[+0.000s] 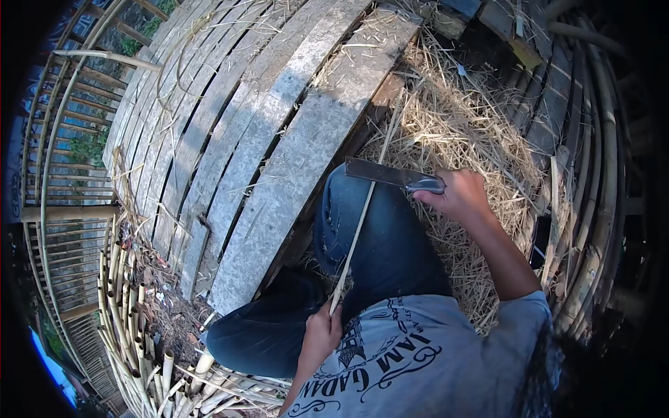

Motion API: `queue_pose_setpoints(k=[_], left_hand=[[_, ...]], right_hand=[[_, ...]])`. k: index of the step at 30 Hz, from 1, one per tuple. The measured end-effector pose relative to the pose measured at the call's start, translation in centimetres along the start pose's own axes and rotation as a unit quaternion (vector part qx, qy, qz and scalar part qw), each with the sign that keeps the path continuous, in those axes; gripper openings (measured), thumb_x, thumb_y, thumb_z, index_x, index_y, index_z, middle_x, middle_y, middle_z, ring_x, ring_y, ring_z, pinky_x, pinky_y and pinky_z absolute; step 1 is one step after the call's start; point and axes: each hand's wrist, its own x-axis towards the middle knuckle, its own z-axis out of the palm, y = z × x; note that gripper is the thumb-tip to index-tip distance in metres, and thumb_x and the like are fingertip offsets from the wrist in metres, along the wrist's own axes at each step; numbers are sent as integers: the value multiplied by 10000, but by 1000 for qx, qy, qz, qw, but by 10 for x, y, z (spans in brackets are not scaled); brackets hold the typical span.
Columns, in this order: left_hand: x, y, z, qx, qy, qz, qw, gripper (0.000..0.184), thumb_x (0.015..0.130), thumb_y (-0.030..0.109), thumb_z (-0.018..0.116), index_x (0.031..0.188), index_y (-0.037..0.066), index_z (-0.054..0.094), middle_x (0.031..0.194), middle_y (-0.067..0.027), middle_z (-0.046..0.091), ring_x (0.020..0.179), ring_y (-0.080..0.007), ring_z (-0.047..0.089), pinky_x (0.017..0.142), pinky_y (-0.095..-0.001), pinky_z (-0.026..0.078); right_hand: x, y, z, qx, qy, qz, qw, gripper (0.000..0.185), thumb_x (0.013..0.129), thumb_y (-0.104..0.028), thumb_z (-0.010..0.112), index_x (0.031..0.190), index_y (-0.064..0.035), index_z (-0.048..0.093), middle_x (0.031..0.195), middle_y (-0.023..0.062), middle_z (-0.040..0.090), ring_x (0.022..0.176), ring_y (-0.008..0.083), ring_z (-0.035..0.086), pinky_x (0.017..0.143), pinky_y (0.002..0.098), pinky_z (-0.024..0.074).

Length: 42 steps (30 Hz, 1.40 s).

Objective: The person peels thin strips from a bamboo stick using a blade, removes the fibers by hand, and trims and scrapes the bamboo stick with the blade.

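Observation:
My right hand [460, 196] is closed round the handle of a broad-bladed knife [376, 172], held out over my jeans-clad knee. Under or against the blade runs a long, thin bamboo strip [361, 226], which slants from near my waist up past the knee toward the shavings. Its lower end is in my left hand [323, 333], whose fingers are wrapped round it close to my shirt. Whether the blade's edge bites into the strip cannot be made out.
Pale shavings [467, 132] lie heaped beyond my right knee. Worn wooden planks [300, 167] stretch to the left. Cut bamboo poles [125, 299] stand bundled at lower left, before a bamboo fence [70, 216]. More long poles [592, 230] line the right side.

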Motion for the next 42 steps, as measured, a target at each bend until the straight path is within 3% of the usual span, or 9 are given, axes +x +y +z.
queue_pose_setpoints(k=[8,11,15,18,21,27,33,36,42], left_hand=[[0,-3,7,11,-5,-17,1000,226,948,155,485,959,-50,580,676,-281,567,728,-472,591,583,-461,456],[-6,-4,7,8,5,-14,1000,221,948,156,488,936,-47,573,673,-283,561,723,-475,588,580,-459,453],[-3,-5,10,-6,18,4,1000,219,949,159,491,927,-46,567,667,-284,553,714,-474,583,574,-458,447],[-1,-3,10,-15,8,3,1000,217,947,156,494,920,-48,564,672,-287,550,715,-476,580,572,-461,445],[-7,4,7,-12,4,-20,1000,218,946,154,496,911,-50,563,678,-292,549,719,-479,578,569,-464,444],[-5,-5,9,-10,15,-4,1000,228,947,155,500,862,-50,551,659,-283,546,712,-474,581,560,-469,441],[-2,-1,7,-10,11,-26,1000,219,940,149,504,862,-49,555,654,-281,542,700,-484,567,551,-457,434],[-2,-7,8,-31,3,-12,999,214,938,145,498,862,-48,550,655,-284,531,722,-495,549,564,-460,436],[1,-6,6,-25,-2,-18,1000,194,926,141,512,860,-35,561,689,-294,548,763,-483,568,578,-470,449]], right_hand=[[-29,-23,24,-88,-61,-178,978,750,733,-800,505,658,-64,631,560,126,621,515,285,643,518,400,506],[17,8,0,14,55,31,998,752,721,-799,522,679,-58,647,577,118,631,521,289,644,525,397,509],[11,-9,-10,47,36,11,998,713,741,-757,551,693,-55,663,569,117,623,514,286,635,538,409,512],[-2,-22,6,-59,-61,-170,982,655,772,-678,596,678,-33,660,557,150,604,544,304,641,560,411,513],[43,7,-6,48,13,87,995,697,721,-733,602,668,-40,654,564,161,605,575,321,654,585,408,522],[27,-1,-11,-43,-1,-130,991,667,771,-687,588,659,-30,626,581,157,610,597,345,648,602,425,510],[77,50,-9,31,127,43,991,671,674,-768,615,676,-98,632,578,120,625,562,295,648,533,384,507],[49,33,-1,-83,14,-224,971,691,722,-750,584,709,-62,641,593,128,630,540,311,631,515,432,491],[75,55,-15,61,131,50,988,586,806,-572,633,691,2,637,585,164,612,541,325,629,544,414,491]])
